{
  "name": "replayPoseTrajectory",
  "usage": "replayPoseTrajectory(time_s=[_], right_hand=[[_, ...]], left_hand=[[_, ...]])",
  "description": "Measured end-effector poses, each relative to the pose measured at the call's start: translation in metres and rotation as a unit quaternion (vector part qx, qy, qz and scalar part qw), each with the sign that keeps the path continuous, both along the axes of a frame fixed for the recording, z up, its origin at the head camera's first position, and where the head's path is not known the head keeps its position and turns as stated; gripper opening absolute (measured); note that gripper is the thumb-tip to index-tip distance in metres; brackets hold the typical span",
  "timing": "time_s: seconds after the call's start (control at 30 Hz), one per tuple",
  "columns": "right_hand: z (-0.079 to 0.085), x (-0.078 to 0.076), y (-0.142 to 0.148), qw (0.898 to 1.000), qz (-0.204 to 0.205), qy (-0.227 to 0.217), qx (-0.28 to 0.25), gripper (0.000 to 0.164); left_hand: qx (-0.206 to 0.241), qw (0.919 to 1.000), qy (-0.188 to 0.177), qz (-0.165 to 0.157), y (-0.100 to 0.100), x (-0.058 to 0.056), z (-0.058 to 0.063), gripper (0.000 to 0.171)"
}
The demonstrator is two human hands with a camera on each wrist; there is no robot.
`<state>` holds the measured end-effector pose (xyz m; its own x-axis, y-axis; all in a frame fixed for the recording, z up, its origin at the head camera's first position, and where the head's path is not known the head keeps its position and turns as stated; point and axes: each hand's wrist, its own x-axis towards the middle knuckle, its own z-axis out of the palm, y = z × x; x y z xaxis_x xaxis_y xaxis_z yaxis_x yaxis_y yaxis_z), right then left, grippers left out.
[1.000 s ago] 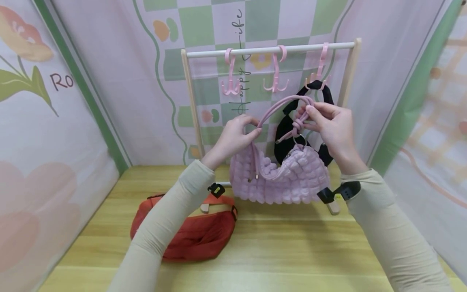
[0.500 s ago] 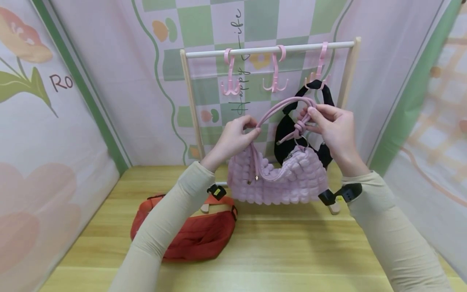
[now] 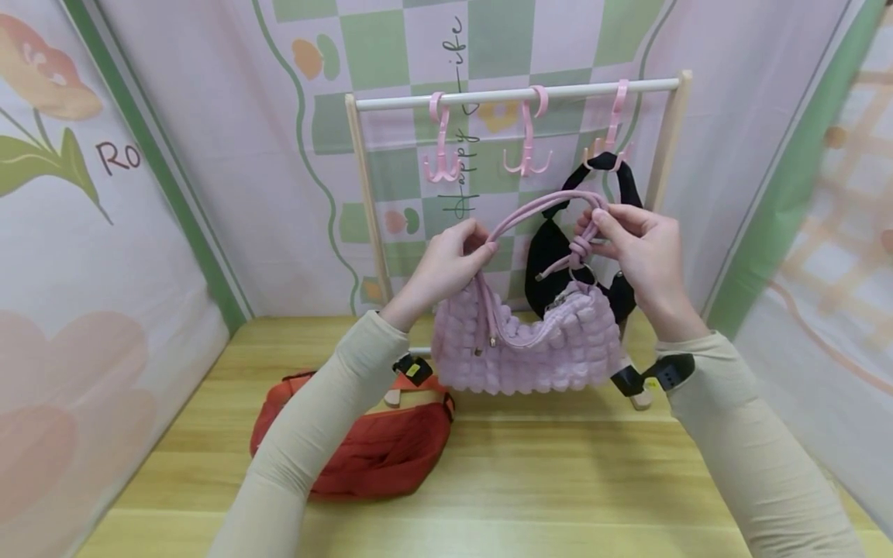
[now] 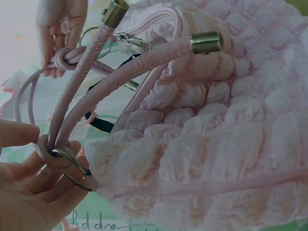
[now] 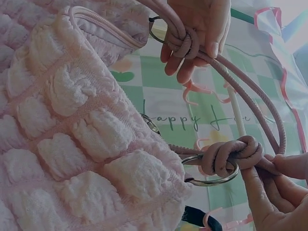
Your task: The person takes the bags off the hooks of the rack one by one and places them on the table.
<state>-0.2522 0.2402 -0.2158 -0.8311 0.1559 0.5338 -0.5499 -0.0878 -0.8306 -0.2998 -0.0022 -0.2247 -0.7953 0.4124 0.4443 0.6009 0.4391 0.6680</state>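
A pink puffy quilted handbag point(image 3: 530, 353) hangs from its cord strap point(image 3: 540, 203) between both hands, in front of the rack. My left hand point(image 3: 456, 252) pinches the strap at its left end, beside the knot and metal ring point(image 4: 72, 166). Gold-tipped cord ends point(image 4: 207, 42) dangle there over the bag. At the strap's right end my right hand point(image 3: 645, 244) pinches the cord just above the other knot point(image 5: 233, 154), which loops through a ring point(image 5: 216, 180). The bag's zip opening point(image 4: 139, 43) faces up between the two ends.
A rack with a white rail point(image 3: 474, 98) carries pink hooks point(image 3: 526, 147). On the right hook hangs a black bag point(image 3: 547, 263), partly behind the pink one. A red bag point(image 3: 391, 453) lies on the wooden table point(image 3: 530, 480) at left, partly under the left forearm. Printed cloth walls surround the table.
The right hand has moved slightly right and down with its end of the strap. The bag has shifted a little left and lower, and the strap's arch sits lower.
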Motion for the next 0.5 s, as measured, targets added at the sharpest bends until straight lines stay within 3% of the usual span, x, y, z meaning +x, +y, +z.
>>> replayPoseTrajectory(time_s=[0.5], right_hand=[[-0.0043,-0.0017,0.0025,0.999,-0.025,-0.009,0.024,0.029]], left_hand=[[0.033,0.9986,-0.032,-0.026,-0.0016,0.0069,-0.0001,0.015]])
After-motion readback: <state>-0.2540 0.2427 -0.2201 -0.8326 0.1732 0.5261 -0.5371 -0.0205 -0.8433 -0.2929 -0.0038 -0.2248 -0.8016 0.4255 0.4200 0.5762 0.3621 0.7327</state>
